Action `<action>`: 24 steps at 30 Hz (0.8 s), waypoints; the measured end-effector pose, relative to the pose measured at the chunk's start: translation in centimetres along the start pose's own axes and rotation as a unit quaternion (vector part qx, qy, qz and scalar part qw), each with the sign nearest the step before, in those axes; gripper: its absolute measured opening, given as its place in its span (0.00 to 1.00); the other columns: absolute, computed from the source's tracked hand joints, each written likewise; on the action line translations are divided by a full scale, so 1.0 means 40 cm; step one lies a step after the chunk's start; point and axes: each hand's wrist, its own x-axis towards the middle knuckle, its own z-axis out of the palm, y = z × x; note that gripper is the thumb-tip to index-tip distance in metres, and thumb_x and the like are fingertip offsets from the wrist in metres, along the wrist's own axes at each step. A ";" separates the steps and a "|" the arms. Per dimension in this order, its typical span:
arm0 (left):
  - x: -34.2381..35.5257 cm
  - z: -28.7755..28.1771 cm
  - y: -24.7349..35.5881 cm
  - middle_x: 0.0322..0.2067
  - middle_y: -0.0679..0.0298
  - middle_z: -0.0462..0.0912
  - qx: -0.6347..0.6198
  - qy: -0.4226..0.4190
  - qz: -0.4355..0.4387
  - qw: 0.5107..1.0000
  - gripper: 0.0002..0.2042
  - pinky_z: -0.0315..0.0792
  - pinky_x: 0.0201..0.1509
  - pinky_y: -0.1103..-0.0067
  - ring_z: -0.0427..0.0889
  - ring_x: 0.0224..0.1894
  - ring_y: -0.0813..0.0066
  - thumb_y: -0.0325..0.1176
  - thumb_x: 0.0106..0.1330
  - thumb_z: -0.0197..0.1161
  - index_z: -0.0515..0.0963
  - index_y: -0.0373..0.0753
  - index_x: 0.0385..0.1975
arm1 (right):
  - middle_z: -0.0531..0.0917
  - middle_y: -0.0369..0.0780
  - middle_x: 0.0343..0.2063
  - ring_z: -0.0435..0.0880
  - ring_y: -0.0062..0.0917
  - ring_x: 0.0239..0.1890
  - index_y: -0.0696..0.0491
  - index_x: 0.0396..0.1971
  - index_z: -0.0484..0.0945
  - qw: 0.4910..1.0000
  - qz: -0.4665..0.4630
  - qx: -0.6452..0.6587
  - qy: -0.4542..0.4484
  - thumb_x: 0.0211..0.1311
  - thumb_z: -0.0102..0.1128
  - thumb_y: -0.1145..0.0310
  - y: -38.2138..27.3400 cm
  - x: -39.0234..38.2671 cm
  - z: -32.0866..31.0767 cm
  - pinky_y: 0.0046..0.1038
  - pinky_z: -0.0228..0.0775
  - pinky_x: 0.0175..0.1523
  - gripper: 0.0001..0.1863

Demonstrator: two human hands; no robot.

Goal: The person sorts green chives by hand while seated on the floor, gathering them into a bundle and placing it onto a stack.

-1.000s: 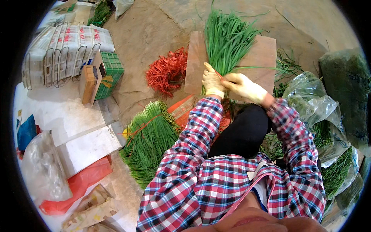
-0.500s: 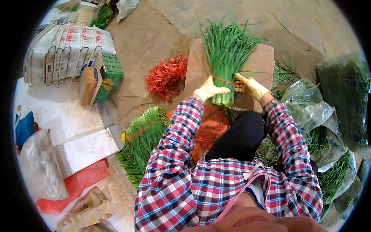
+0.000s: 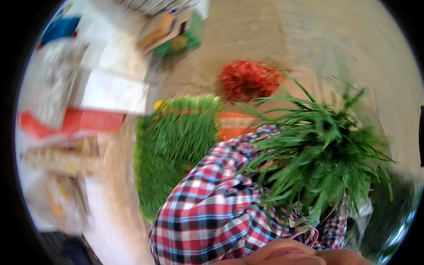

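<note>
A bunch of chives [image 3: 322,154] with long, flat green leaves is raised close in front of me, its leafy ends fanned out and blurred. Both my hands are hidden behind the leaves, so their grip does not show. My left sleeve [image 3: 212,176], in plaid, reaches in behind the bunch. Only a bit of the right sleeve shows under the leaves at the lower right. To my left lies a pile of chive bunches [image 3: 176,150] with red ties across them and pale stem ends along its edges.
A tangled heap of red ties [image 3: 249,81] lies on the brown floor ahead. Beyond it to the left stands a green crate [image 3: 179,44] beside cardboard. Farther left are a white box [image 3: 115,92], a red plastic sheet [image 3: 92,121] and clear plastic. A dark wrapped bundle [image 3: 393,207] sits at the right.
The tied bunch has come up from the board toward me, and its leaves now cover both hands. My view has swung left, bringing the pile of bunches more fully into sight.
</note>
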 end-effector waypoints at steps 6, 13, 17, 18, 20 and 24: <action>0.018 -0.031 0.067 0.66 0.52 0.59 0.260 -0.026 -0.066 0.963 0.67 0.58 0.67 0.57 0.62 0.65 0.53 0.60 0.32 0.78 0.42 0.31 0.68 | 0.75 0.43 0.54 0.76 0.30 0.50 0.60 0.56 0.69 0.975 0.067 0.181 0.110 0.67 0.54 0.53 -0.086 0.014 -0.007 0.31 0.71 0.54 0.27; -0.002 0.009 0.070 0.70 0.47 0.49 0.556 0.101 -0.188 0.803 0.62 0.45 0.70 0.50 0.53 0.70 0.44 0.62 0.45 0.70 0.37 0.38 0.72 | 0.81 0.32 0.31 0.74 0.20 0.29 0.59 0.40 0.79 0.992 0.097 -0.041 -0.071 0.69 0.55 0.65 0.005 0.050 -0.005 0.23 0.69 0.35 0.12; 0.030 0.080 -0.092 0.68 0.47 0.54 0.602 0.338 -0.095 0.717 0.34 0.46 0.69 0.49 0.52 0.70 0.44 0.42 0.66 0.50 0.48 0.38 0.71 | 0.75 0.34 0.30 0.72 0.20 0.35 0.61 0.41 0.74 0.978 -0.209 0.020 0.004 0.71 0.50 0.72 -0.196 0.196 0.087 0.23 0.67 0.45 0.08; 0.039 0.059 -0.112 0.68 0.47 0.55 0.542 0.397 -0.085 0.735 0.34 0.46 0.69 0.48 0.52 0.69 0.44 0.42 0.65 0.52 0.50 0.37 0.70 | 0.73 0.37 0.35 0.72 0.21 0.38 0.60 0.44 0.72 0.990 -0.117 0.063 -0.039 0.71 0.47 0.74 -0.249 0.247 0.119 0.22 0.65 0.50 0.08; 0.055 0.039 -0.124 0.61 0.49 0.66 0.474 0.478 -0.076 0.736 0.30 0.57 0.64 0.52 0.64 0.63 0.49 0.41 0.63 0.55 0.61 0.36 0.64 | 0.74 0.37 0.36 0.72 0.21 0.39 0.61 0.44 0.72 0.993 -0.099 0.002 -0.068 0.72 0.46 0.72 -0.312 0.241 0.142 0.23 0.66 0.50 0.09; 0.079 -0.052 -0.083 0.39 0.64 0.77 0.448 0.472 -0.093 0.753 0.19 0.70 0.45 0.67 0.78 0.41 0.67 0.38 0.58 0.62 0.71 0.39 0.48 | 0.78 0.38 0.33 0.74 0.21 0.37 0.61 0.37 0.75 0.953 -0.274 -0.120 0.052 0.74 0.46 0.64 -0.124 0.053 0.073 0.24 0.67 0.46 0.15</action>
